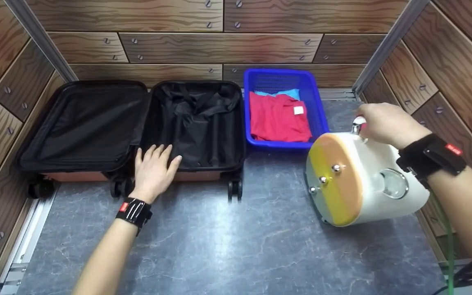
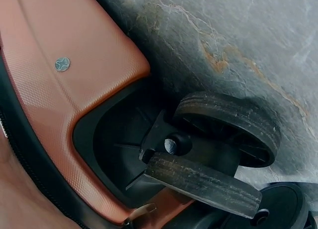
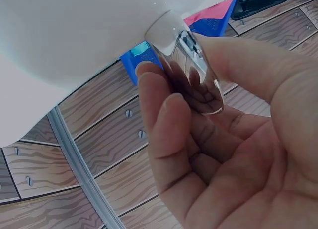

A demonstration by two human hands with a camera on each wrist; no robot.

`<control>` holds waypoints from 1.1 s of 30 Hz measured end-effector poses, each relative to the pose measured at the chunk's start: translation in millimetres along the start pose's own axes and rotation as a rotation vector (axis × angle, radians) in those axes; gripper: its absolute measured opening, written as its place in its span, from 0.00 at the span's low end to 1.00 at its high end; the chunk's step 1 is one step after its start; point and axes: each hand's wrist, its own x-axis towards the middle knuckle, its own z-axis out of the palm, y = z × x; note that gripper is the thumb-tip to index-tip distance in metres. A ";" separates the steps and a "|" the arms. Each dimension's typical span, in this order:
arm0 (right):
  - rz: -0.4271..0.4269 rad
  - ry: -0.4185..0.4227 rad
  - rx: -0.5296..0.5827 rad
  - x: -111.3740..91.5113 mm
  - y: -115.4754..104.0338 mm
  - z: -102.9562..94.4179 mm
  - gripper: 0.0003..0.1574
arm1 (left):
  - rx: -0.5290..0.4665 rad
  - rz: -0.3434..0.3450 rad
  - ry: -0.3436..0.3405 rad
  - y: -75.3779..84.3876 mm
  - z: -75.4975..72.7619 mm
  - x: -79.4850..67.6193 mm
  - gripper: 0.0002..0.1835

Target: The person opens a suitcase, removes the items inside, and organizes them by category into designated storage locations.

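An open black-lined suitcase [image 1: 195, 135] with a copper-pink shell lies on the floor, its two halves side by side. My left hand [image 1: 154, 170] rests at the near rim of its right half, fingers spread and straight. In the left wrist view, the pink shell [image 2: 74, 45] and a black caster wheel [image 2: 228, 124] lie close to that hand. My right hand [image 1: 391, 123] grips the chrome handle [image 3: 191, 70] of a white rounded case [image 1: 375, 184]. This case has an orange, yellow and grey striped end with chrome knobs, and a round clear window.
Beyond the white case, a blue plastic basket [image 1: 320, 106] holds a folded red garment [image 1: 277, 119] and a light blue one [image 1: 289, 94]. Wood-patterned walls [image 1: 219, 47] enclose the grey marbled floor [image 1: 219, 246]. A green cable [image 1: 450, 254] hangs at right.
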 end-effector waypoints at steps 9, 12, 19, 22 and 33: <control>0.017 0.011 -0.016 -0.7 5.9 1.3 0.25 | 0.001 0.002 0.009 0.4 0.1 -0.4 0.39; 0.024 0.000 -0.026 0.0 7.9 1.1 0.25 | -0.001 0.002 0.010 0.6 0.4 -0.6 0.39; 0.019 0.011 -0.060 1.2 13.9 1.4 0.18 | -0.002 -0.004 0.013 0.5 0.6 -1.0 0.39; 0.021 0.023 -0.089 0.9 17.6 0.9 0.12 | 0.000 -0.005 0.012 0.3 0.9 -0.9 0.40; 0.080 0.055 -0.134 2.0 24.4 0.0 0.03 | 0.012 -0.006 0.009 0.8 1.9 0.3 0.38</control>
